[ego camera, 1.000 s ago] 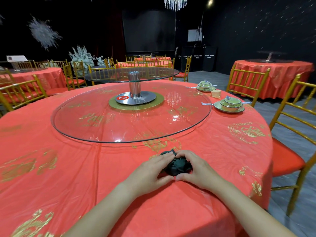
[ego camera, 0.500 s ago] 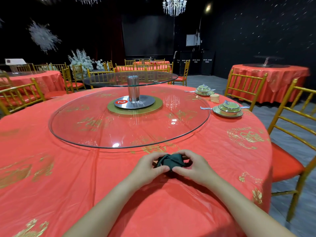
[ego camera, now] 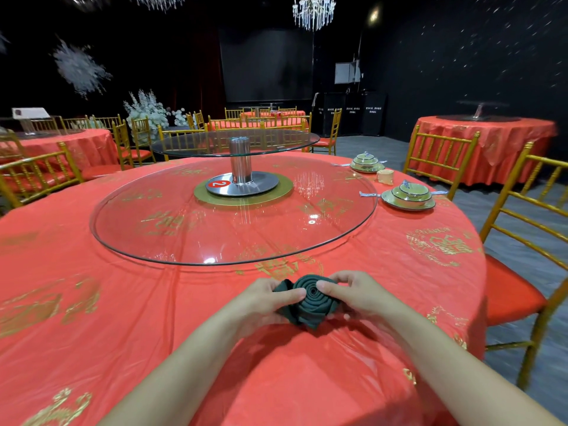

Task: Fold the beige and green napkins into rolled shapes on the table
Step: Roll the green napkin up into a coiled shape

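A dark green napkin [ego camera: 310, 302], rolled into a spiral with its coiled face turned up toward me, sits just above the red tablecloth [ego camera: 123, 302] near the table's front edge. My left hand [ego camera: 264, 301] grips its left side, thumb across the coil. My right hand [ego camera: 356, 295] holds its right side, fingers curled over the top rim. A rolled beige napkin [ego camera: 385, 176] stands far off at the right, between two place settings.
A glass turntable [ego camera: 184, 241] fills the table's middle, with a metal post [ego camera: 241, 161] carrying a smaller glass shelf. Two green bowl-and-plate settings [ego camera: 408, 196] stand at the far right. Gold chairs [ego camera: 528, 241] ring the table; other red tables stand behind.
The napkin went from a crumpled bundle between my hands to a turned-up roll showing its spiral. Both hands shifted slightly back toward me and outward to its sides.
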`<state>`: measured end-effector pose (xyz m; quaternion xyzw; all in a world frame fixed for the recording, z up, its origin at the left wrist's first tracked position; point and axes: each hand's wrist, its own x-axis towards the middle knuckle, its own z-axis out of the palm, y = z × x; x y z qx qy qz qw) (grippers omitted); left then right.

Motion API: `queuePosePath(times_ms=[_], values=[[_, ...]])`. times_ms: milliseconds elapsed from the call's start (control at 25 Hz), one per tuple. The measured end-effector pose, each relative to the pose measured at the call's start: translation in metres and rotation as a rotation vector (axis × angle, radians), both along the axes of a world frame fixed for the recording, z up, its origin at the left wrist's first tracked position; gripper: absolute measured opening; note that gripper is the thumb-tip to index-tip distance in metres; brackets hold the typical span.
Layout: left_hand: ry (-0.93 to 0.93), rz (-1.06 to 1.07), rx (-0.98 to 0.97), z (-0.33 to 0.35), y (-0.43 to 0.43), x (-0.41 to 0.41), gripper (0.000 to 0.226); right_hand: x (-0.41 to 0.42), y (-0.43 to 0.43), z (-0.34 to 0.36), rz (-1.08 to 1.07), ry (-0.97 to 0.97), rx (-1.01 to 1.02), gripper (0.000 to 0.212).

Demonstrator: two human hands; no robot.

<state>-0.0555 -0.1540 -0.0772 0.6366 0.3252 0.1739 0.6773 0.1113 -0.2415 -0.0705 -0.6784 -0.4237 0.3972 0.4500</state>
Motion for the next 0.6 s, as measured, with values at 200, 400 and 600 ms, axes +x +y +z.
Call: queuePosePath(times_ms=[200, 400, 600], values=[[0.259, 0.125, 0.022, 0.003, 0.005, 0.005, 0.018, -0.002, 0.011, -0.010, -0.063, -0.068, -0.181, 0.028], [0.455, 0.215, 1.018, -0.007, -0.008, 0.005, 0.052, 0.005, 0.012, -0.012, -0.166, -0.196, -0.213, 0.037], [0.552, -0.061, 1.355, -0.024, -0.042, 0.020, 0.087, 0.000, 0.008, -0.016, -0.191, -0.019, -0.137, 0.028]])
